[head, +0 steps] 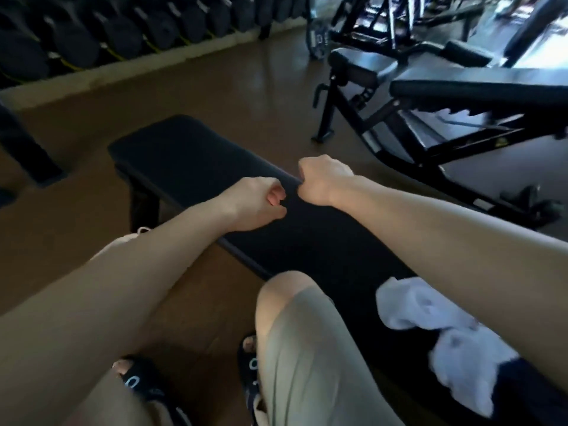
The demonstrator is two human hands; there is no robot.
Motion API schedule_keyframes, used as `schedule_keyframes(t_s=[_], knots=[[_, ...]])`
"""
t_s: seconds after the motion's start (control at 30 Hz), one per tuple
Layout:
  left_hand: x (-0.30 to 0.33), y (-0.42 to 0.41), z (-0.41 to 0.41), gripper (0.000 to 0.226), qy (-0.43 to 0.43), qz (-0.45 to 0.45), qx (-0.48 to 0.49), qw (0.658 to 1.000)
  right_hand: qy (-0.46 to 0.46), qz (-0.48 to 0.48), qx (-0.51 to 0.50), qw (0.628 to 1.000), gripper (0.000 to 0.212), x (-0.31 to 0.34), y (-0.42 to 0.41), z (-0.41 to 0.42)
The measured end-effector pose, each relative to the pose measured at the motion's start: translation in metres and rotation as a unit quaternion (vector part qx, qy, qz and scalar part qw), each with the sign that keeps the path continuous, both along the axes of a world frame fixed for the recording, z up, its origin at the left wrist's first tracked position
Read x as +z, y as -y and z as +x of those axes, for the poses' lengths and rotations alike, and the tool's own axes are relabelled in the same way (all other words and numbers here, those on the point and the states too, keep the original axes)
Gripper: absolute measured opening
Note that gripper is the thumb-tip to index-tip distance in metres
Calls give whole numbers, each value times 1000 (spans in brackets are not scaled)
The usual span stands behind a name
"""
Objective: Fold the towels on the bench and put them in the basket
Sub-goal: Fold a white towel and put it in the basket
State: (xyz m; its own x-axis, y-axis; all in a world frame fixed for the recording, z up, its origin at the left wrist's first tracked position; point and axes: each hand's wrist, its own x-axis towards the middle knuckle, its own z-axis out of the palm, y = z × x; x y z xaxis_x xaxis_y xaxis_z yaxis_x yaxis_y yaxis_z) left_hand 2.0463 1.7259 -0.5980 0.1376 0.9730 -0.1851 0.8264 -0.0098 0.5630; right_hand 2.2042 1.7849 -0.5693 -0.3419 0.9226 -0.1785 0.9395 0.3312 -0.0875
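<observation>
I sit astride a flat black bench (172,155). Both hands hover over its middle with fingers curled. My left hand (256,204) and my right hand (322,182) are close together, and each seems to pinch the edge of a dark towel (307,235) lying on the bench. The cloth is hard to tell apart from the black padding. A crumpled white towel (430,315) lies on the bench by my right thigh, with another dark cloth (522,392) beside it. No basket is in view.
An adjustable incline bench (461,93) stands close on the right. A rack of black dumbbells (129,32) runs along the far left wall. Brown floor (215,87) lies between them. My knees and sandalled feet are below.
</observation>
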Motion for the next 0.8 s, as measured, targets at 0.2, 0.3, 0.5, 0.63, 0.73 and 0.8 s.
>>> schedule_keyframes(t_s=[0.2,0.3,0.5,0.63,0.73,0.8], knots=[[3,10,108,35,20,-25,-74,997,96,-114,-35,988,15,-12,5,130],[-3,17,152,45,4,-70,-112,991,135,-228,-41,963,4,-25,17,171],[-28,32,211,58,-111,-107,-203,967,142,-291,14,946,23,-55,43,207],[-50,30,224,33,-145,-99,-218,960,36,-250,-48,966,6,-77,48,213],[-56,24,219,14,-92,-74,-174,978,-47,-216,-74,973,17,-71,41,207],[-52,18,210,13,-15,-52,-117,992,-116,-213,-70,968,18,-61,36,203]])
